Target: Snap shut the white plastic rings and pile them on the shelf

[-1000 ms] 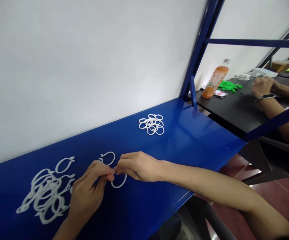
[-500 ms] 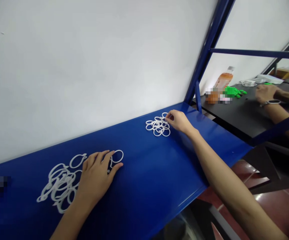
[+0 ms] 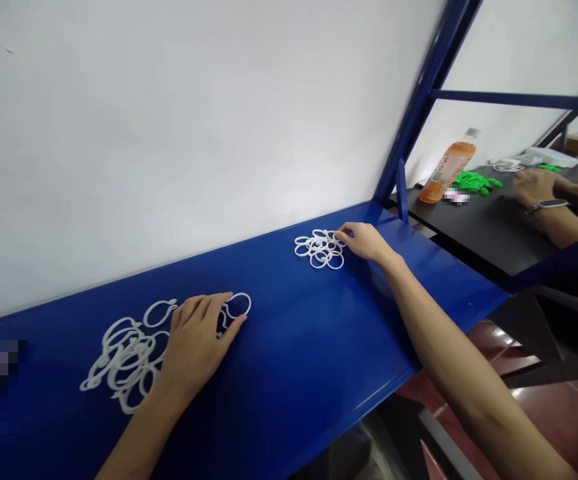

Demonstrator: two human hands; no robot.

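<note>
Left fingers [image 3: 237, 327]: spread, white ring [image 3: 249, 307] at the tips.
Right fingers [image 3: 353, 227]: nearly pinched at ring cluster [image 3: 319, 244]; grip cannot be told.
Ring pile [image 3: 140, 347]: thin, overlapping, left of left fingers, partly hidden.
Nearby: orange bottle [image 3: 451, 167] beyond right fingers.

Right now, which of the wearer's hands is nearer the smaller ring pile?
Right: the right hand is at the right edge of the pile; the left hand is well left of it.

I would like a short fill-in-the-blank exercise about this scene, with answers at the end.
1. The cluster of rings at the right hand is coloured ____.
2. The bench top beneath the left hand is coloured ____.
3. Of both hands, the ____ one is nearer the larger ring pile.

Missing words: white; blue; left.
</note>
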